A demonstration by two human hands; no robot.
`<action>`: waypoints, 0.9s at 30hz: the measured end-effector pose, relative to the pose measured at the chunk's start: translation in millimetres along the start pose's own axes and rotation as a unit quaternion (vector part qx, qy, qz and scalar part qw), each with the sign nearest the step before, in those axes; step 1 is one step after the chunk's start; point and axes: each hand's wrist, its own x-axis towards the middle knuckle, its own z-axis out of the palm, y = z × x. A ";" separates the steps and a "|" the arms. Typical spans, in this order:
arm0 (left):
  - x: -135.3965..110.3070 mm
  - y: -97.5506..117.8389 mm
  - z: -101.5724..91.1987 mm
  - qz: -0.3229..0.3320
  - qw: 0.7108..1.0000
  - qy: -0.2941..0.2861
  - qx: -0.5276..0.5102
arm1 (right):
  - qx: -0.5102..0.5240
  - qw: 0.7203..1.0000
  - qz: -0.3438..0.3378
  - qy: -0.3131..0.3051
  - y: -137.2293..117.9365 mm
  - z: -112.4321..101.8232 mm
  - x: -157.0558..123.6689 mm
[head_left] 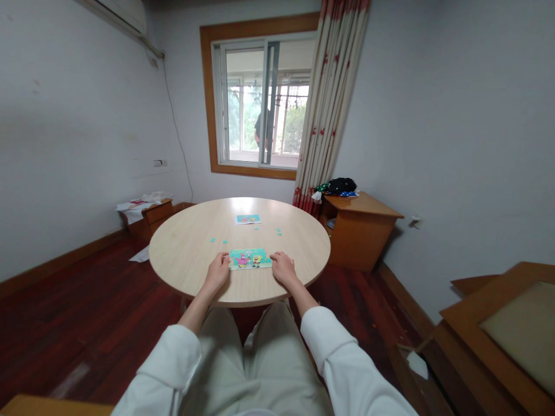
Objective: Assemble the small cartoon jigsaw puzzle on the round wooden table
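Note:
A small rectangular jigsaw puzzle (250, 259) with a turquoise cartoon picture, pink and yellow figures on it, lies near the front of the round table (186, 260). At its left edge my left hand (218, 270) has its fingers closed on the border. My right hand (283, 268) grips the opposite edge, fingers bent over the corner. Several loose turquoise puzzle pieces (225, 242) are scattered beyond the puzzle, on both sides. Farther back rests a picture sheet (248, 219) with similar colours.
To the right of the table stands a wooden cabinet (359, 231) with dark cloth (341, 186) heaped on top. Papers cover a low wooden stand (158, 214) at the left. A wooden chair (498, 323) is at the lower right. Behind the table are a window and a curtain (329, 104).

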 end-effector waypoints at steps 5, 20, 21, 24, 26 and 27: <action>-0.3 -0.1 0.4 0.000 1.000 -0.002 -0.004 | 0.002 1.000 -0.002 0.001 0.6 0.0 0.3; 1.3 -6.1 3.1 0.017 1.000 0.001 0.000 | -0.017 0.999 0.036 -0.011 17.2 2.1 23.9; 1.2 -6.1 3.1 0.017 1.000 0.000 0.000 | -0.023 0.999 0.039 -0.006 18.8 1.1 25.7; 0.7 -5.9 3.3 0.019 1.000 0.000 0.000 | -0.039 0.998 0.041 -0.002 21.1 -1.0 28.1; 0.3 -5.9 3.7 0.024 1.000 0.002 0.005 | -0.051 0.998 0.042 -0.009 22.0 -1.4 29.1; 0.0 -5.9 4.0 0.030 1.000 0.003 0.009 | -0.059 0.997 0.045 -0.012 22.7 -1.4 29.9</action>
